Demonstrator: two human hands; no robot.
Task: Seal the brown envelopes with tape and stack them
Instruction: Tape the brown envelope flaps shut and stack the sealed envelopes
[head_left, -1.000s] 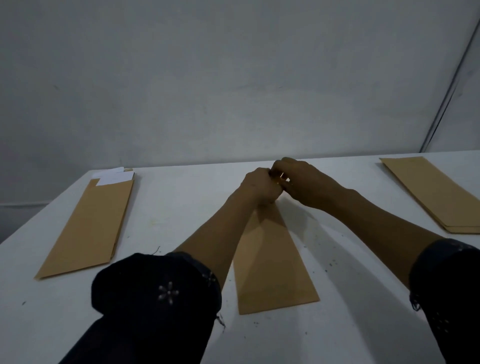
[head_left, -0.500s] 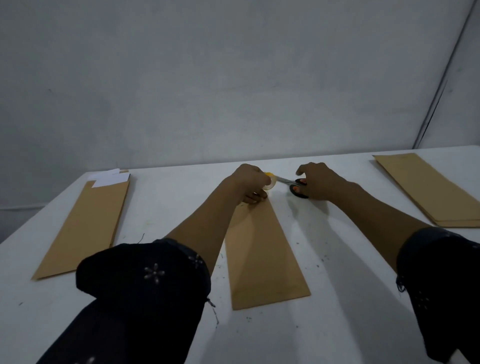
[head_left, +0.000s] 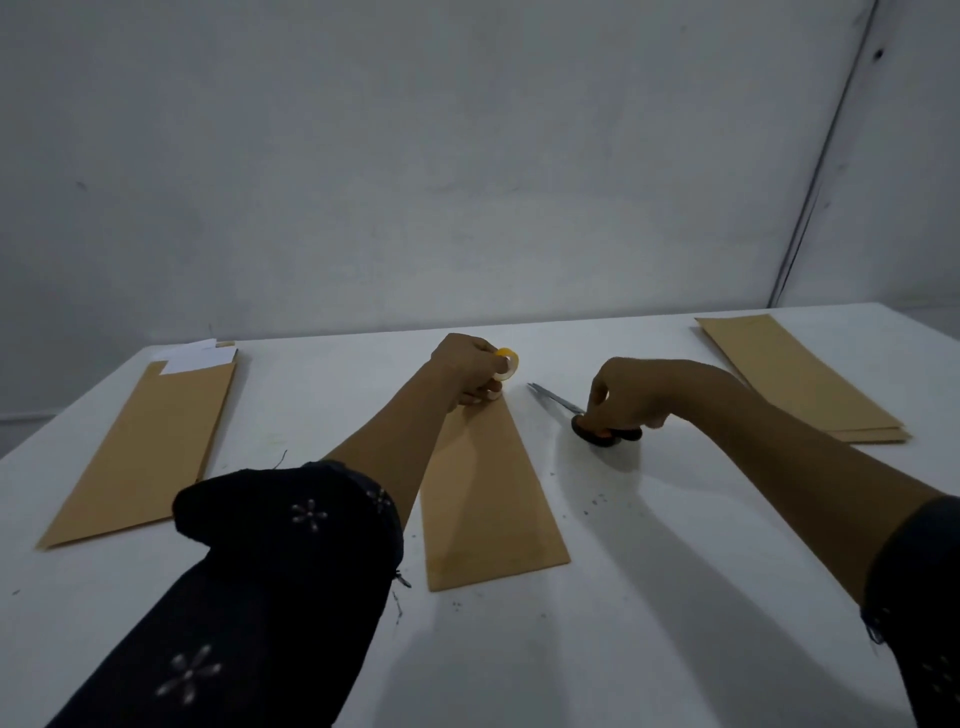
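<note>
A white table (head_left: 675, 649) fills the view. At twelve o'clock lies the middle envelope (head_left: 488, 499); a stack of envelopes (head_left: 800, 379) sits at two, another envelope (head_left: 150, 447) at ten. The left hand (head_left: 465, 371) grips a tape roll (head_left: 506, 362) over the middle envelope's far end. The right hand (head_left: 634, 395) curls around the scissors (head_left: 587, 421), at one o'clock, resting on the table.

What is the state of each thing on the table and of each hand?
middle envelope: flat on the table
tape roll: held by left hand
scissors: on table, handles under right hand
left envelope: flat, white paper sticking out
right stack: stacked flat
</note>
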